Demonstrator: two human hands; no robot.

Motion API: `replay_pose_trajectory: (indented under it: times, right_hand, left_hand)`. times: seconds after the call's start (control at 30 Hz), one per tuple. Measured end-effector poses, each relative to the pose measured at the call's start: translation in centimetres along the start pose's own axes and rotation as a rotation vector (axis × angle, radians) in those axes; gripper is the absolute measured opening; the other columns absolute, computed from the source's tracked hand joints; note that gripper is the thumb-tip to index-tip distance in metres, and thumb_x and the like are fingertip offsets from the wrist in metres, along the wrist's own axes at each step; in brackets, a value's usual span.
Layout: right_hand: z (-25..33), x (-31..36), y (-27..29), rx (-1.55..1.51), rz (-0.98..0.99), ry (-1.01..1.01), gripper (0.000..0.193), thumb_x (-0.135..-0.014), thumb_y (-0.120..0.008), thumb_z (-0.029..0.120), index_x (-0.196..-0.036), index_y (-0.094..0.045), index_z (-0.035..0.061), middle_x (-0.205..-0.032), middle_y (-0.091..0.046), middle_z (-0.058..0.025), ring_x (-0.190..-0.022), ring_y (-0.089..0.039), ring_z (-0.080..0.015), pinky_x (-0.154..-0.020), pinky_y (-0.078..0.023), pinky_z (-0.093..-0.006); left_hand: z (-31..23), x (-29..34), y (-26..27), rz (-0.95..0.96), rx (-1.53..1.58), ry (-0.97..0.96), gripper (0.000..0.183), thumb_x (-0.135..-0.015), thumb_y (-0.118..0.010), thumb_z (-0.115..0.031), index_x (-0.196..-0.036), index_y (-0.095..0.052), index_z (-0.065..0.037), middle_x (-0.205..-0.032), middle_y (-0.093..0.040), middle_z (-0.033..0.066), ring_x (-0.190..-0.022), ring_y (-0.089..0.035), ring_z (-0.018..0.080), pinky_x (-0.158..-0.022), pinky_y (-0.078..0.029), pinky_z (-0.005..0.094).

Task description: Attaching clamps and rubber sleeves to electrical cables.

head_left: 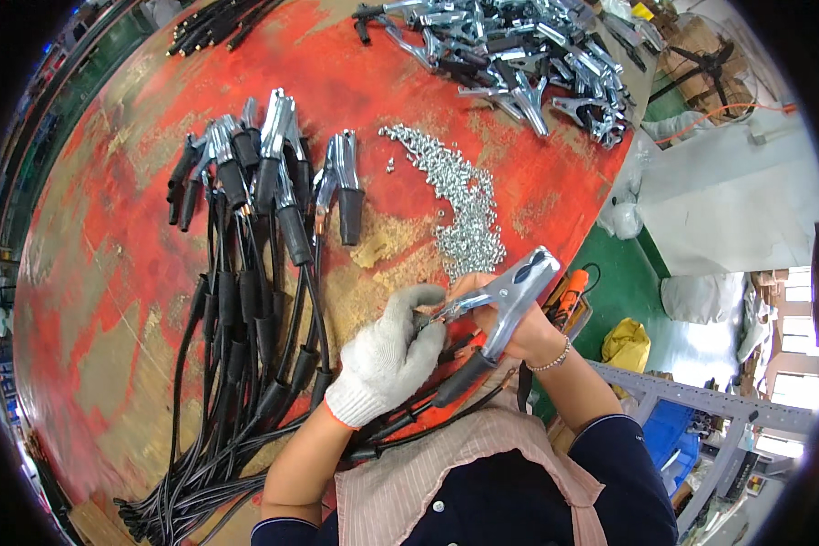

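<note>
A silver spring clamp (518, 296) with a black handle sleeve is in my right hand (535, 337), which is bare and wears a bracelet. The clamp's jaws point to the upper right. My left hand (382, 357), in a white knit glove, pinches at the clamp's other handle end. What lies between those fingertips is mostly hidden. Black cables (396, 423) run below both hands, near my apron. Just beyond them, a long heap of small metal nuts (464, 205) is spread on the table.
On the worn red table (118, 273), finished clamps (277, 136) on black cables (223, 364) lie at left. A large pile of loose clamps (509, 55) is at the far right, more cables (218, 25) at far left. An orange tool (571, 289) hangs beside the right table edge.
</note>
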State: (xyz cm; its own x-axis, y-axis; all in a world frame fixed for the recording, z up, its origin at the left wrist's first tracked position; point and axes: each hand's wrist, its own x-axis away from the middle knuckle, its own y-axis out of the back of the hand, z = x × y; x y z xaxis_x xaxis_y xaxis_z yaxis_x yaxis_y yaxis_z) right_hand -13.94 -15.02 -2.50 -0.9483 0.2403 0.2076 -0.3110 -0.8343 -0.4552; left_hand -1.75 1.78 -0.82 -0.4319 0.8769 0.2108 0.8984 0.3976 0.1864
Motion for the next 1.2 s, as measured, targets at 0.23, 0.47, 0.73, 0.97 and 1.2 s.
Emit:
replay_pose_trajectory:
  times: [0.23,0.47,0.73,0.97,1.2]
  right_hand:
    - [0.0,2.2,1.3,0.335,-0.314,0.001,0.022,-0.093,-0.057,0.015,-0.106,-0.063,-0.0007,-0.101,-0.064,-0.0099,-0.093,-0.060,-0.0218,-0.082,-0.047,-0.0314]
    - [0.6,2.1,3.4,1.349,-0.422,0.360,0.017,-0.078,-0.071,0.008,-0.095,-0.070,0.0098,-0.087,-0.061,-0.0066,-0.083,-0.059,-0.0231,-0.075,-0.047,-0.0339]
    - [-0.4,1.0,3.1,1.615,-0.310,0.432,0.013,-0.071,-0.078,0.013,-0.083,-0.071,0.0131,-0.076,-0.058,-0.0028,-0.074,-0.056,-0.0205,-0.066,-0.044,-0.0334]
    - [-0.9,0.6,2.8,1.616,-0.348,0.498,0.014,-0.070,-0.078,0.018,-0.080,-0.069,0.0152,-0.074,-0.056,0.0005,-0.072,-0.054,-0.0183,-0.064,-0.041,-0.0319]
    - [1.1,-0.3,1.0,1.377,-0.344,0.603,0.017,-0.065,-0.079,0.012,-0.079,-0.069,0.0135,-0.074,-0.058,-0.0012,-0.071,-0.056,-0.0188,-0.061,-0.042,-0.0308]
  left_hand:
    - [-2.2,-1.3,0.6,-0.141,-0.602,-0.336,0.044,-0.083,-0.057,-0.010,-0.127,-0.053,-0.012,-0.069,-0.063,0.0123,-0.057,-0.063,0.0297,-0.051,-0.049,0.0412]
    - [-0.2,-1.6,1.8,-0.074,0.806,0.275,0.042,-0.094,-0.053,-0.022,-0.132,-0.046,-0.003,-0.077,-0.063,0.0085,-0.051,-0.056,0.0105,-0.043,-0.042,0.0219]
    - [-0.4,-1.8,1.6,-0.031,0.796,0.279,0.044,-0.094,-0.052,-0.024,-0.133,-0.045,-0.004,-0.076,-0.063,0.0090,-0.050,-0.056,0.0101,-0.042,-0.042,0.0201]
    - [-0.5,-1.5,1.3,-0.017,0.743,0.248,0.040,-0.096,-0.048,-0.021,-0.132,-0.045,-0.004,-0.081,-0.063,0.0087,-0.056,-0.058,0.0108,-0.050,-0.046,0.0216]
    - [-0.3,-1.4,0.0,-0.031,0.552,0.231,0.039,-0.097,-0.044,-0.009,-0.134,-0.043,-0.001,-0.096,-0.062,0.0073,-0.082,-0.061,0.0119,-0.070,-0.051,0.0249]
